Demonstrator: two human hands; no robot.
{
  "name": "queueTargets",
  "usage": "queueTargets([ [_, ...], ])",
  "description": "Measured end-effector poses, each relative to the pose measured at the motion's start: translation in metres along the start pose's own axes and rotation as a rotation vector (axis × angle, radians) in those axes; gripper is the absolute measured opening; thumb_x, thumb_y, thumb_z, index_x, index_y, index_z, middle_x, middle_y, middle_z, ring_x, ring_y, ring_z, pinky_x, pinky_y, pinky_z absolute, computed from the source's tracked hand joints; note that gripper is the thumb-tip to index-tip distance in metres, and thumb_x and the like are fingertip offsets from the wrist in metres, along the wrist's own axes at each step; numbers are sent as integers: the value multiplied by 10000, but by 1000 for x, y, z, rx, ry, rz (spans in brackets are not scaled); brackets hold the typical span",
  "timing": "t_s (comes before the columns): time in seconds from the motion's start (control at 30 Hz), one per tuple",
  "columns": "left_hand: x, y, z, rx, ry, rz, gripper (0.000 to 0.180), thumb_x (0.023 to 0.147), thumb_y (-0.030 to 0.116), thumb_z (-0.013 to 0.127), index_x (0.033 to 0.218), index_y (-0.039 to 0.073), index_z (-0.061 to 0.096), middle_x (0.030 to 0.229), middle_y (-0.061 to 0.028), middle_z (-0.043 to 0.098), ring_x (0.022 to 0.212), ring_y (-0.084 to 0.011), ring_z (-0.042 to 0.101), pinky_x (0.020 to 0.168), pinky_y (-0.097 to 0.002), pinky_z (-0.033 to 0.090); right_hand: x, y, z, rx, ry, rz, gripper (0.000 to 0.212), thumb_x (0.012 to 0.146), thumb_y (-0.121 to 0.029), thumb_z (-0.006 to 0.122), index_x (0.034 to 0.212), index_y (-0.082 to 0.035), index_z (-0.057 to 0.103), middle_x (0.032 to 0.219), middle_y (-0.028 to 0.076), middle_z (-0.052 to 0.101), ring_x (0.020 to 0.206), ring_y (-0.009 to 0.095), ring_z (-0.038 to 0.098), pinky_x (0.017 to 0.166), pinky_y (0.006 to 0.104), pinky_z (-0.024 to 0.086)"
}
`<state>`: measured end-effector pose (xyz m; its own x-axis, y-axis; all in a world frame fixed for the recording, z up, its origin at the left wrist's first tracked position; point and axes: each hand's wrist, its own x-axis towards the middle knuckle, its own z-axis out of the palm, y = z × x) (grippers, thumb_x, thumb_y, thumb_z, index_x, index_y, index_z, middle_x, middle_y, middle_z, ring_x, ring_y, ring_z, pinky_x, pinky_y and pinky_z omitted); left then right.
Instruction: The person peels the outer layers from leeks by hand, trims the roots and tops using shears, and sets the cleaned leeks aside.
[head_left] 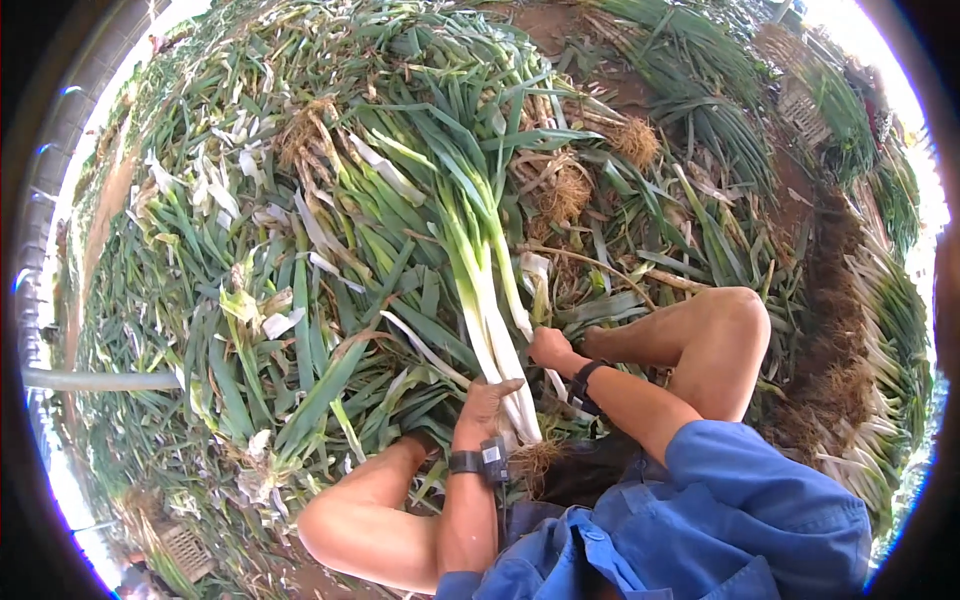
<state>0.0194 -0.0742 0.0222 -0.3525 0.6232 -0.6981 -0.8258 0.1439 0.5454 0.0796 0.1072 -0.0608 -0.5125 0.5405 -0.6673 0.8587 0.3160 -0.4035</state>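
Several long green onions point(487, 325) lie between my legs, their white stems toward me and their green leaves spread away. My left hand point(484, 408) is closed round the white stems just above the roots point(535, 457), thumb laid across them. To its right, my right hand point(551, 349) is closed on the lower end of one pale outer leaf point(513, 290), which stands apart from the stems. That leaf still joins the green tops farther up. My right fingertips are partly hidden.
Stripped leaves point(240, 310) cover the ground around me. Unpeeled onions with brown roots point(562, 190) lie ahead. A long row of white-stemmed onions point(885, 370) lines the right side. A grey pipe point(105, 379) juts in at left; a crate point(187, 552) stands lower left.
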Motion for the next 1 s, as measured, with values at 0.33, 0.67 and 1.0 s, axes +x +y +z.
queueTargets([
  [0.33, -40, 13, 30, 413, -61, 155, 284, 832, 186, 731, 1024, -10, 659, 904, -60, 675, 750, -170, 631, 664, -317, 512, -82, -74, -46, 907, -298, -334, 442, 789, -295, 700, 1050, 55, 631, 965, 134, 658, 825, 196, 607, 749, 335, 493],
  [0.67, -84, 85, 6, -78, -71, 296, 536, 979, 374, 441, 1244, -88, 492, 1184, -202, 614, 1119, -343, 596, 943, -497, 496, -191, -94, -158, 383, -383, -818, 207, 760, -231, 729, 895, -75, 712, 767, 53, 694, 680, 135, 636, 584, 355, 529],
  [1.0, -38, 119, 246, 280, -436, 647, 399, 978, 281, 479, 1210, -34, 554, 1112, -160, 648, 1014, -299, 624, 844, -497, 508, -306, 25, -202, -401, -182, -693, 704, 626, -90, 722, 1181, 185, 387, 916, 310, 628, 878, 428, 661, 724, 442, 546],
])
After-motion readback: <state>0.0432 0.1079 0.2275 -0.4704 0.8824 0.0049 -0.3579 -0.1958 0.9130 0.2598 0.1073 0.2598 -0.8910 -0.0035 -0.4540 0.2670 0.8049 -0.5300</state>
